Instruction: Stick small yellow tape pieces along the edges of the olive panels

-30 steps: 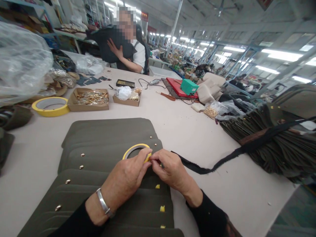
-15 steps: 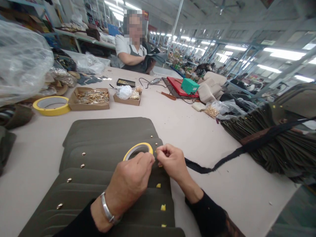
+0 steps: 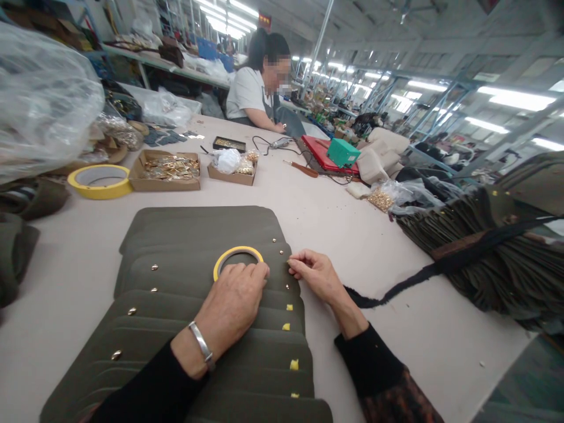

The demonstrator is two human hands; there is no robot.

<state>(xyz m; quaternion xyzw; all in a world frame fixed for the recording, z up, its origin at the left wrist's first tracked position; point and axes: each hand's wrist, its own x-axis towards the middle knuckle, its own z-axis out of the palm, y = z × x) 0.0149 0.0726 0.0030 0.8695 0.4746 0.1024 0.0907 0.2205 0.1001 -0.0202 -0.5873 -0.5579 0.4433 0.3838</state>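
Note:
Dark olive panels [image 3: 198, 235] lie overlapped in a stack in front of me, with gold studs along the left and upper right edges. Small yellow tape pieces [image 3: 294, 365] stick to the lower right edges. Over the panels my left hand [image 3: 233, 299] grips a yellow tape roll [image 3: 219, 262] by its right side. My right hand [image 3: 315, 273] is pinched at the panels' right edge, just right of a stud; whatever is between its fingertips is too small to make out.
Behind the panels are a large yellow roll [image 3: 100, 181], a carton of metal parts [image 3: 165, 176] and a smaller carton [image 3: 232, 174]. A red case [image 3: 318, 154] bears a green box [image 3: 343, 153]. Stacked olive pieces [image 3: 467, 252] and a black strip [image 3: 409, 282] lie right. A person [image 3: 251, 94] sits opposite.
My hands have moved apart, the left one with the tape roll going left. Another yellow piece shows on the right edge. The person opposite has turned and leaned to the right.

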